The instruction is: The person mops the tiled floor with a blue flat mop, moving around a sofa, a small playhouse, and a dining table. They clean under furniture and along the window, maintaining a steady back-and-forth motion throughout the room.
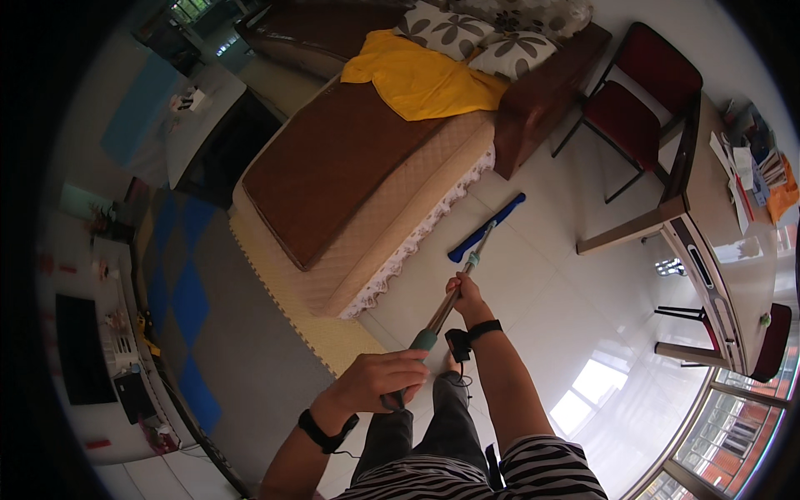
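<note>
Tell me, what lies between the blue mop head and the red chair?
In the head view, only bare pale floor tile lies between the blue mop head and the red chair; the sofa's brown wooden end stands just beside that stretch.

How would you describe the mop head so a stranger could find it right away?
Start at the sofa bed with its brown quilted cover. On the white tiled floor beside its lace-trimmed edge lies the mop head, at the far end of the handle held by both hands. It is flat, narrow and bright blue, the only blue thing on the tiles.
</note>
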### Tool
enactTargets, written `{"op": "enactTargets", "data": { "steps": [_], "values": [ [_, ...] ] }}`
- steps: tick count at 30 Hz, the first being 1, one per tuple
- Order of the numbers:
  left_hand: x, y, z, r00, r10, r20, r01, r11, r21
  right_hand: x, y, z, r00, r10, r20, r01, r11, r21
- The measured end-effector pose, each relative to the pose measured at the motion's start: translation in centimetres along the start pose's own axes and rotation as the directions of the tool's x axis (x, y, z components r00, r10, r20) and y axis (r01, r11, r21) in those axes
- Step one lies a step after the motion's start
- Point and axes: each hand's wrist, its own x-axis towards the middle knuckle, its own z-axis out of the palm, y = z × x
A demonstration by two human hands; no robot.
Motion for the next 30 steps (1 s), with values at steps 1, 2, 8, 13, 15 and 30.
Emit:
{"op": "enactTargets", "data": {
  "steps": [1,2,8,13,15,30],
  "values": [
    [0.4,0.5,-0.4,0.999,0.003,0.043,-0.002,1.000,-0.011,-0.8,-0.2,-0.5,1.000,-0.008,-0.030,0.009,0.999,0.053],
    [0.7,1.0,-0.8,0.996,0.009,0.084,-0.008,1.000,-0.023,-1.8,-0.4,-1.1,1.000,-0.009,-0.006,0.009,0.996,0.094],
    [1.9,4.4,-4.1,0.975,0.015,0.224,0.025,0.985,-0.172,-9.4,1.7,-5.9,0.989,-0.059,-0.136,0.090,0.969,0.232],
    [2.9,4.3,-4.5,0.983,0.009,0.183,0.040,0.964,-0.263,-13.3,3.5,-10.2,0.979,-0.060,-0.195,0.114,0.954,0.277],
    [3.2,3.5,-3.8,0.977,-0.049,0.206,0.106,0.956,-0.274,-14.4,3.8,-12.0,0.938,-0.056,-0.341,0.177,0.926,0.333],
    [4.4,0.9,2.9,0.930,-0.329,0.163,0.347,0.644,-0.681,-6.2,-1.3,-30.0,0.994,-0.106,0.009,0.085,0.743,-0.664]
  ]
}}
